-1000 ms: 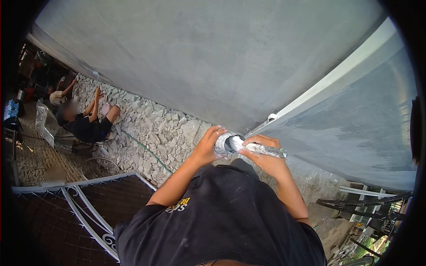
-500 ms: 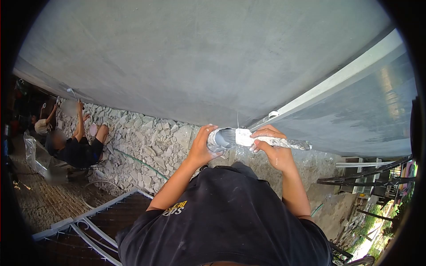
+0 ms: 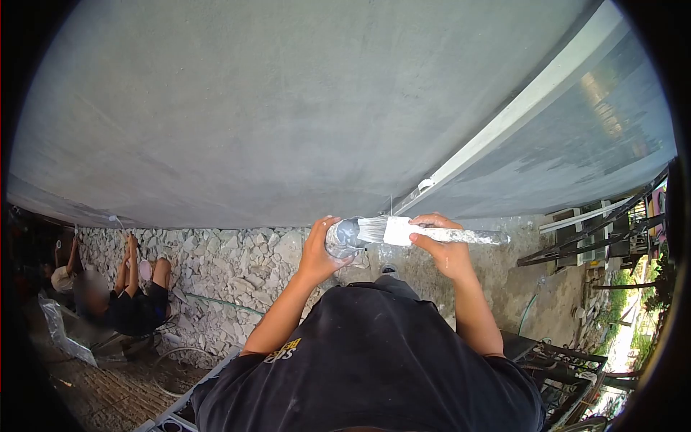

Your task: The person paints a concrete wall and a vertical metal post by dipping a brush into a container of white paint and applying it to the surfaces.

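Observation:
My left hand (image 3: 322,252) grips a small paint-smeared container (image 3: 342,237) holding grey paint. My right hand (image 3: 446,252) holds a paintbrush (image 3: 425,233) by its paint-caked handle, lying sideways. The brush's bristles rest at the container's mouth. Both hands are raised in front of my black shirt, close to a grey painted wall (image 3: 288,108).
A white strip (image 3: 504,122) runs diagonally along the wall at right. Below the wall is rough stone cladding (image 3: 230,266). Two other people (image 3: 129,302) work on the stones at far left. Metal railings (image 3: 576,360) and frames stand at lower right.
The brush has come out of the container and turned sideways, its bristles now at the rim. The view has swung, shifting the other people lower left.

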Action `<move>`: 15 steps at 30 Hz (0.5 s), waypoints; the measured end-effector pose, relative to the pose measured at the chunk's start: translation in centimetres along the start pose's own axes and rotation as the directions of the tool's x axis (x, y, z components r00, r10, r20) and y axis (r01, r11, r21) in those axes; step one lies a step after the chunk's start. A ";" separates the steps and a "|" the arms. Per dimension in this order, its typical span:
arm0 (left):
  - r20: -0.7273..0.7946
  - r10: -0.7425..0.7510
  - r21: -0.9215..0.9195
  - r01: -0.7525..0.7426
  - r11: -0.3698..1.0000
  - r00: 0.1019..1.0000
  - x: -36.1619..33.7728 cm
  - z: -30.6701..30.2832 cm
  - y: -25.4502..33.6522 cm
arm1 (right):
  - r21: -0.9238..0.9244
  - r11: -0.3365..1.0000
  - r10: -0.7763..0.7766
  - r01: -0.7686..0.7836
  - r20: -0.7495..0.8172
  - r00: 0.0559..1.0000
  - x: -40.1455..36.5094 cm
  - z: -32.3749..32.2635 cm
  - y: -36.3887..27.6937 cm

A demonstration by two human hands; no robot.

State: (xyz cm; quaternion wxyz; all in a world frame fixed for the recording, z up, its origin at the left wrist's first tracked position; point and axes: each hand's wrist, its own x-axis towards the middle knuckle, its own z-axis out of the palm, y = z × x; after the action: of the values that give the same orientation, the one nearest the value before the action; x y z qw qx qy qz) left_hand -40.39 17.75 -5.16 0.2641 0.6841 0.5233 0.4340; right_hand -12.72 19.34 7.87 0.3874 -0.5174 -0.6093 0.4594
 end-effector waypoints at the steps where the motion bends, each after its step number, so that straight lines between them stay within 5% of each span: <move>1: 0.011 -0.002 -0.009 0.002 1.000 1.000 0.2 -0.2 0.1 | -0.052 0.995 -0.086 0.086 0.001 0.996 0.0 0.0 0.2; 2: 0.016 -0.001 -0.010 0.001 1.000 1.000 0.3 -0.3 0.2 | -0.051 0.995 -0.083 0.083 -0.003 0.997 0.0 0.1 0.0; 4: 0.042 -0.020 -0.060 0.022 0.998 0.999 0.7 -0.7 0.3 | 0.216 0.957 0.188 -0.194 0.048 0.981 -0.1 0.3 -1.0; 15: 0.068 -0.003 -0.094 0.010 0.996 0.998 1.7 -0.9 -0.9 | 0.276 0.944 0.181 -0.180 0.020 0.983 -0.3 0.5 -1.9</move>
State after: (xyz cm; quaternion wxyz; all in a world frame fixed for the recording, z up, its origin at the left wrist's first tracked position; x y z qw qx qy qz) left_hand -41.50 19.55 -4.95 0.3151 0.6834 0.4953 0.4341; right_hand -13.67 18.85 9.53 0.4140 -0.5130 -0.4879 0.5722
